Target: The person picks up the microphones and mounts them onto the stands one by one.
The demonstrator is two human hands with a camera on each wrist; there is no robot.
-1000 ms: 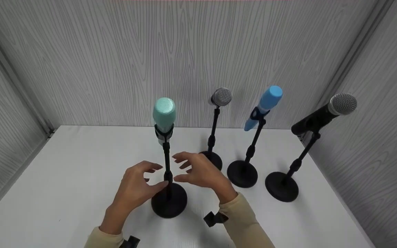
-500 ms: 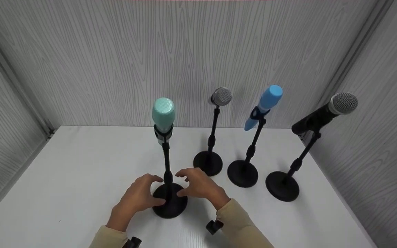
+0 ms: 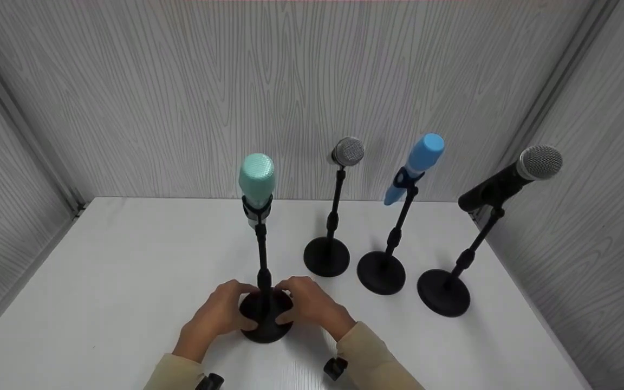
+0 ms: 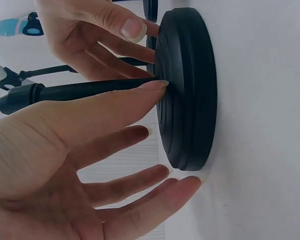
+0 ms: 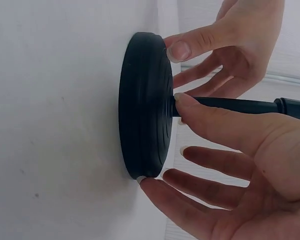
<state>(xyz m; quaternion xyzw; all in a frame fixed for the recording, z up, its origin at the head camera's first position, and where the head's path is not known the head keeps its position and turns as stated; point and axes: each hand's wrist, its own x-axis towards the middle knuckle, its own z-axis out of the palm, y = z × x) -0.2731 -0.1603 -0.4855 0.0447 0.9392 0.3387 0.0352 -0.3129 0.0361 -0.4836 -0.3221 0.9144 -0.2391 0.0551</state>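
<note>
A teal microphone (image 3: 258, 179) sits in the clip of a black microphone stand (image 3: 263, 252) at the middle of the table in the head view. My left hand (image 3: 220, 310) holds the left side of its round base (image 4: 187, 95), thumb on top and fingertips around the rim. On the opposite side my right hand (image 3: 312, 303) holds the base the same way, its thumb (image 5: 205, 117) close to the pole and a fingertip on the rim. Upright on the white table, the stand rises between both hands. In the head view the hands cover both edges of the base.
To the right stand three more black stands, with a silver-headed microphone (image 3: 349, 151), a blue microphone (image 3: 423, 157) and a black microphone (image 3: 507, 179). The white table (image 3: 128, 260) meets grey wood-grain panels (image 3: 182, 97) at the back and sides.
Both hands have come down from beside the pole to the base, and their fingers have closed in on its two sides. The stands have stayed in place.
</note>
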